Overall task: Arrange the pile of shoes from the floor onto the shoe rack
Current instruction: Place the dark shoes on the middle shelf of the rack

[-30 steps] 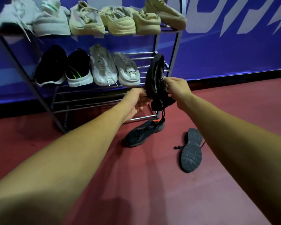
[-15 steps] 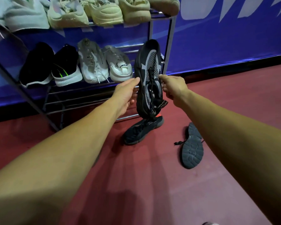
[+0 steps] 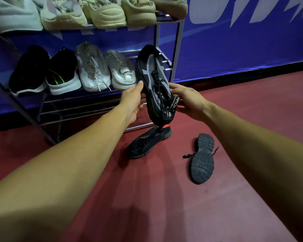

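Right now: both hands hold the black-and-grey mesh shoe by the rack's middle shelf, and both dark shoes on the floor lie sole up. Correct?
One error: the head view shows only the right floor shoe sole up; the left floor shoe shows its laced upper. Left hand and right hand do hold the mesh shoe.

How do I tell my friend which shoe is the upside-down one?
Find the metal shoe rack by the blue wall, then look at the red floor in front of it. Two dark shoes lie there; pick the sole-up shoe farther from the rack, grey tread showing, unlike the laces-up shoe.
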A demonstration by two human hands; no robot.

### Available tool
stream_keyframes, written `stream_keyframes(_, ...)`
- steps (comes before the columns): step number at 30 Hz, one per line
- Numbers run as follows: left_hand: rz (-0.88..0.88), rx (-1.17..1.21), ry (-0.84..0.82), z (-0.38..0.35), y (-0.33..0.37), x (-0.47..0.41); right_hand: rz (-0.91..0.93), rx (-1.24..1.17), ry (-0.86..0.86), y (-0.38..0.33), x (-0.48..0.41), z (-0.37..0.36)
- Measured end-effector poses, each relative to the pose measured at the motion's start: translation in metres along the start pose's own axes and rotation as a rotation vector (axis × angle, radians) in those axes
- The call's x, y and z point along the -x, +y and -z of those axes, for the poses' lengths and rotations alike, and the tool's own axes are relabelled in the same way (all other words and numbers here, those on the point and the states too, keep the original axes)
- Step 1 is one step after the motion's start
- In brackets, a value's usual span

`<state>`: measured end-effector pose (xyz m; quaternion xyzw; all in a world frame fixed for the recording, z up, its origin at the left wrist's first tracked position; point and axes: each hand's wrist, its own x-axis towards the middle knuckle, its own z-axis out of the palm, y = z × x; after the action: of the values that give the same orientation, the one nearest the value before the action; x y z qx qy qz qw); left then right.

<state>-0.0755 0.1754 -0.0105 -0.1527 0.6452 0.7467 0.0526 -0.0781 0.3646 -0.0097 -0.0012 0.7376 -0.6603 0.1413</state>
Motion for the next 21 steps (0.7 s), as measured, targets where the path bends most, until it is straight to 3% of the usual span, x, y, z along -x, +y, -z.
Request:
stream_keyframes(8,-0.137,0.156,-0.005,-0.011,-0.001,-0.006,-0.021,-0.22,-0.007,0.002,-0.003,-0.004)
stream_keyframes(16,-0.114,-0.042,-0.224,-0.015,0.002,0.004,0.054,-0.257,0.071,-0.002,-0.011,-0.003)
stream_keyframes(21,-0.096,-0.019,-0.175,-0.016,0.004,-0.002,0.086,-0.267,0.135,-0.009,-0.012,-0.013)
